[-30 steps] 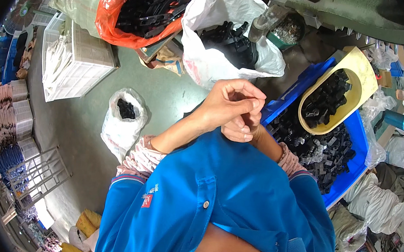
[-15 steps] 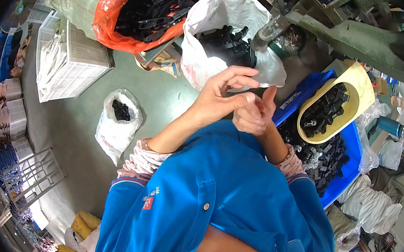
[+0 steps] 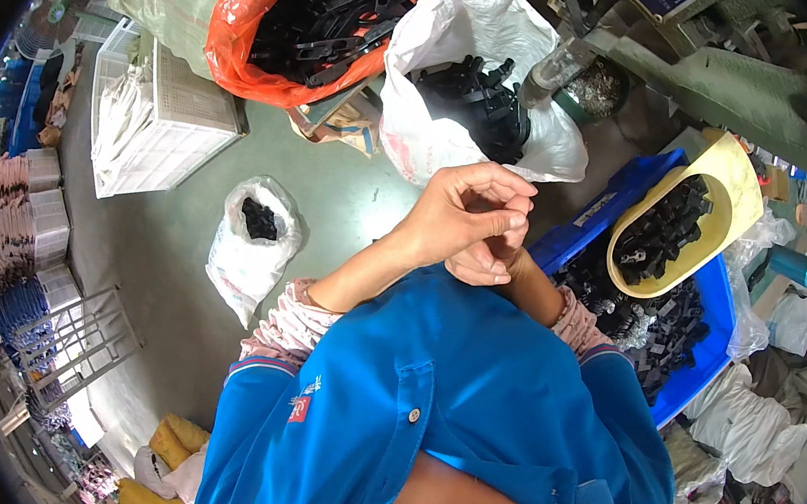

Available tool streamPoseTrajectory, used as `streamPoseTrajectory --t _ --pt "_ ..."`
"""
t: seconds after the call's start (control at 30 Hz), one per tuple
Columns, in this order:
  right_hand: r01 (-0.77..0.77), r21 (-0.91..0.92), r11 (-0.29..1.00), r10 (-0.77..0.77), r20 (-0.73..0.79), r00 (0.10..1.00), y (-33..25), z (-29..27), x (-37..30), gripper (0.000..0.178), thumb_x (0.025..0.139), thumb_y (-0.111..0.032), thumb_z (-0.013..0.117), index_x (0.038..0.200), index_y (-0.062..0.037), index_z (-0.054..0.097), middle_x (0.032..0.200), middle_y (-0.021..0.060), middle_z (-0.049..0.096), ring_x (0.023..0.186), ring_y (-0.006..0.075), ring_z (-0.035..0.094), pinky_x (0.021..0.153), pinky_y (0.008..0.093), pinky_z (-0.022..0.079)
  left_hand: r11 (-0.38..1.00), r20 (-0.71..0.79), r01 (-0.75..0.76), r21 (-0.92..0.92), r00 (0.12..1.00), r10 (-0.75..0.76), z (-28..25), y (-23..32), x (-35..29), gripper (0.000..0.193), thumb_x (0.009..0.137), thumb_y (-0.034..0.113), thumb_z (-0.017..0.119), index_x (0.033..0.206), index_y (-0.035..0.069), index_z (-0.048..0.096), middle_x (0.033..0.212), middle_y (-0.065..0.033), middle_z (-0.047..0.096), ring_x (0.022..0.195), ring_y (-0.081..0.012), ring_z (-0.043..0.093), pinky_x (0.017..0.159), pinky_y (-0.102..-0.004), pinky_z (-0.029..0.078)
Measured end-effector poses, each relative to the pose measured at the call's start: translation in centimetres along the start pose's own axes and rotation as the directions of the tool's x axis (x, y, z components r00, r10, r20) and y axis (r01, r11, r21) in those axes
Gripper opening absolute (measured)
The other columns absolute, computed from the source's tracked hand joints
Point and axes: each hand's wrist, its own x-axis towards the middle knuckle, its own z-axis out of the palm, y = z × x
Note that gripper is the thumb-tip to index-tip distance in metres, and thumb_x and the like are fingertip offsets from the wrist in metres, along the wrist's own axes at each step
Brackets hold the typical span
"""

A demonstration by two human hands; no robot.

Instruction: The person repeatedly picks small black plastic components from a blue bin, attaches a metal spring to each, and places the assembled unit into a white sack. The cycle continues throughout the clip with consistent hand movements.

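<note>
My left hand (image 3: pixel 457 213) is closed in front of my chest, its fingers curled over and its thumb bent in toward them. Partly behind and below it, my right hand (image 3: pixel 485 262) has its fingers curled in too. The two hands touch or nearly touch, and anything pinched between them is hidden or too small to make out. Just beyond them stands a white woven sack (image 3: pixel 426 28) with black plastic parts (image 3: pixel 477 105) inside. To the right, a yellow scoop-shaped container (image 3: pixel 741 198) of small black parts rests on a blue bin (image 3: pixel 717 321) holding more of them.
An orange-lined sack (image 3: pixel 228 39) full of black parts stands at the far left, beside a white crate (image 3: pixel 175 143). A small white bag (image 3: pixel 245 268) of black parts sits on the floor. Green machinery (image 3: pixel 726 85) overhangs the far right.
My left thumb and fingers have drawn together, and my right hand has moved in lower and closer behind the left, its fingers curling. The whole view has shifted slightly.
</note>
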Motion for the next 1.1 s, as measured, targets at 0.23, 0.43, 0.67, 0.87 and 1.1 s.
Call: streamPoseTrajectory --t 0.23,0.43,0.67,0.87,1.1 --pt "-0.003 -0.006 1.000 0.002 -0.021 1.000 0.4 0.0 -0.8 0.075 0.081 -0.068 0.060 0.078 0.0071 0.061 0.056 0.0075 0.053 0.040 0.0161 0.048 0.036 0.0233 0.040 0.998 -0.004 -0.015 0.055 1.000 0.015 0.6 -0.6 0.0 0.024 0.083 -0.002 0.072 0.106 -0.002 0.065 0.100 -0.0092 0.069 0.094 -0.0143 0.064 0.084 -0.0282 0.052" --pt "-0.003 -0.008 1.000 0.002 -0.030 1.000 0.8 0.2 -0.8 0.073 0.083 -0.067 0.058 0.079 0.0064 0.061 0.057 0.0073 0.052 0.040 0.0163 0.048 0.036 0.0238 0.039 0.998 -0.015 -0.010 0.062 1.000 0.011 1.1 -0.5 -0.1 0.024 0.082 -0.004 0.071 0.105 -0.003 0.065 0.097 -0.0069 0.068 0.092 -0.0123 0.063 0.083 -0.0273 0.052" --pt "-0.003 -0.004 1.000 0.003 -0.058 0.998 0.9 0.4 -0.9 0.071 0.085 -0.066 0.056 0.080 0.0056 0.061 0.057 0.0070 0.052 0.041 0.0166 0.048 0.036 0.0243 0.039 0.995 -0.021 -0.021 0.102 1.000 0.024 1.3 -0.8 -0.2 0.022 0.082 -0.007 0.070 0.103 -0.002 0.065 0.093 -0.0051 0.067 0.090 -0.0112 0.062 0.082 -0.0268 0.051" --pt "-0.004 0.001 1.000 0.004 -0.088 0.996 1.0 0.4 -0.9 0.070 0.087 -0.064 0.054 0.081 0.0049 0.061 0.058 0.0068 0.052 0.042 0.0168 0.048 0.036 0.0247 0.039 0.995 -0.045 -0.049 0.089 0.998 0.053 1.5 -0.8 -0.4 0.019 0.082 -0.005 0.069 0.100 0.000 0.066 0.086 -0.0030 0.068 0.083 -0.0074 0.062 0.076 -0.0231 0.051" --pt "0.047 -0.041 0.998 -0.055 -0.249 0.967 0.7 1.1 -1.4 0.068 0.089 -0.063 0.052 0.082 0.0040 0.061 0.058 0.0066 0.051 0.043 0.0170 0.048 0.036 0.0253 0.038 0.995 0.018 -0.083 0.062 0.996 0.082 0.3 -1.3 0.2 0.029 0.084 -0.004 0.069 0.112 -0.001 0.062 0.101 -0.0082 0.068 0.095 -0.0129 0.062 0.087 -0.0284 0.051"
